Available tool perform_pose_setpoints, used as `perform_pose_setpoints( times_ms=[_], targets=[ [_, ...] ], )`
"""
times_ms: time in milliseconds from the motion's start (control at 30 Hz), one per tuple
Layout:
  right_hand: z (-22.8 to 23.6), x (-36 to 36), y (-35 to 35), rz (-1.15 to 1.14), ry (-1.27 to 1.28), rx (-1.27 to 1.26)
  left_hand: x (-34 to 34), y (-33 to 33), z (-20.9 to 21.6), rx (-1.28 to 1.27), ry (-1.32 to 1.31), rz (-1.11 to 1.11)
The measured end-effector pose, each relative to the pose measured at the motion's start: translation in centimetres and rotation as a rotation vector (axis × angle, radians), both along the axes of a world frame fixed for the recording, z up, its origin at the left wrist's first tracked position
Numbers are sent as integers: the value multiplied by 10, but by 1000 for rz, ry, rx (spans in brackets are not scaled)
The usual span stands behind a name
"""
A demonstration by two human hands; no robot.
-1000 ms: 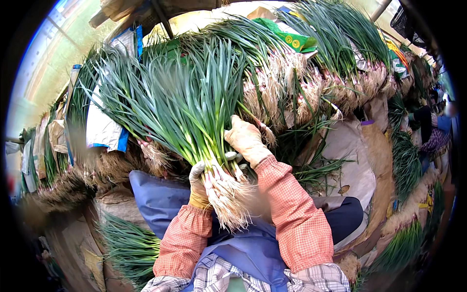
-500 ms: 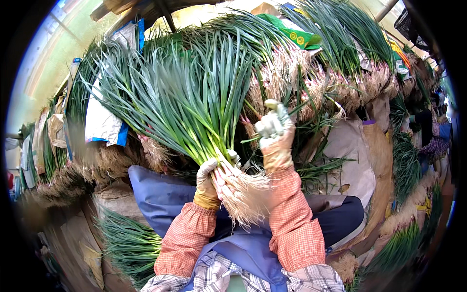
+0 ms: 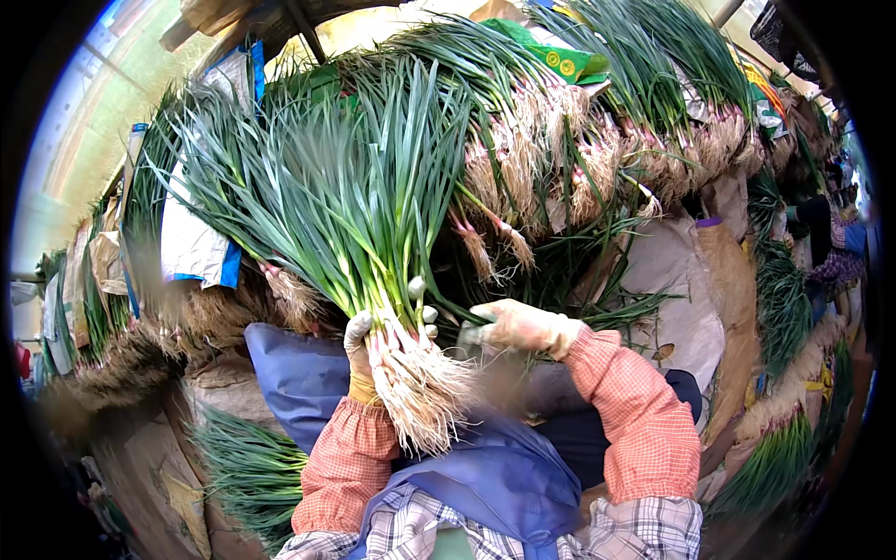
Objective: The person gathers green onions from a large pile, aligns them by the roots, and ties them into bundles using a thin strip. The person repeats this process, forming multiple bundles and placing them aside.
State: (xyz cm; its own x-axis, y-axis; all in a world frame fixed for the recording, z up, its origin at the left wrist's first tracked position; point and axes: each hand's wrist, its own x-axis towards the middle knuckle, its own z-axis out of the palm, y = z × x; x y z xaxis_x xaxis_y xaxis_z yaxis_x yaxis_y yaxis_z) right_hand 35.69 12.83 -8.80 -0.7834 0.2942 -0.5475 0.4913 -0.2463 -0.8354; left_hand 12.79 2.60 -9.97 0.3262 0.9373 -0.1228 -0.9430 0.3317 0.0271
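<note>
My left hand (image 3: 358, 347), in a pale work glove, is closed round a big bunch of spring onions (image 3: 397, 327) just above the roots. Its long green leaves fan up and away to the far left, while the whitish roots hang over my lap. Right of the bunch, my gloved right hand (image 3: 523, 329) reaches leftward with bent fingers. A dark green leaf runs from the bunch toward those fingertips; whether they pinch it is hard to make out. Beyond the hands, loose spring onions (image 3: 499, 224) hang with roots down from the heap.
A long heap of spring onions (image 3: 551, 117) spans the far side, roots toward me. White sheeting (image 3: 191, 238) lies at its left. Another bunch (image 3: 245, 467) rests at my lower left. Brown sacking (image 3: 726, 299) and more bunches (image 3: 770, 462) are on the right. A blue apron (image 3: 485, 476) covers my lap.
My right hand has come down from beside the heap to the right of the roots, its forearm swinging out rightward. My left hand has shifted slightly left with the bunch, whose roots hang straighter.
</note>
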Motion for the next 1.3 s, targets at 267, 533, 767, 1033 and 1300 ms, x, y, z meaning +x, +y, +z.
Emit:
perform_pose_setpoints(
  times_ms=[267, 533, 767, 1033, 1300],
  targets=[
    [15, 41, 43, -57, -279, 704, 3, 1, 4, -1, 79, 47],
    [-17, -21, 85, -743, -217, 1031, -16, 17, 29, 322, -3, 155],
    [-58, -59, 65, -455, -457, 1094, -4, 22, 0, 121, 43, 159],
    [-20, -36, 31, -429, -379, 1349, 1, 23, 0, 256, 321, 300],
    [-4, -19, -1, 192, 26, 525, 15, 35, -13, 48, 176, 270]
  ],
)
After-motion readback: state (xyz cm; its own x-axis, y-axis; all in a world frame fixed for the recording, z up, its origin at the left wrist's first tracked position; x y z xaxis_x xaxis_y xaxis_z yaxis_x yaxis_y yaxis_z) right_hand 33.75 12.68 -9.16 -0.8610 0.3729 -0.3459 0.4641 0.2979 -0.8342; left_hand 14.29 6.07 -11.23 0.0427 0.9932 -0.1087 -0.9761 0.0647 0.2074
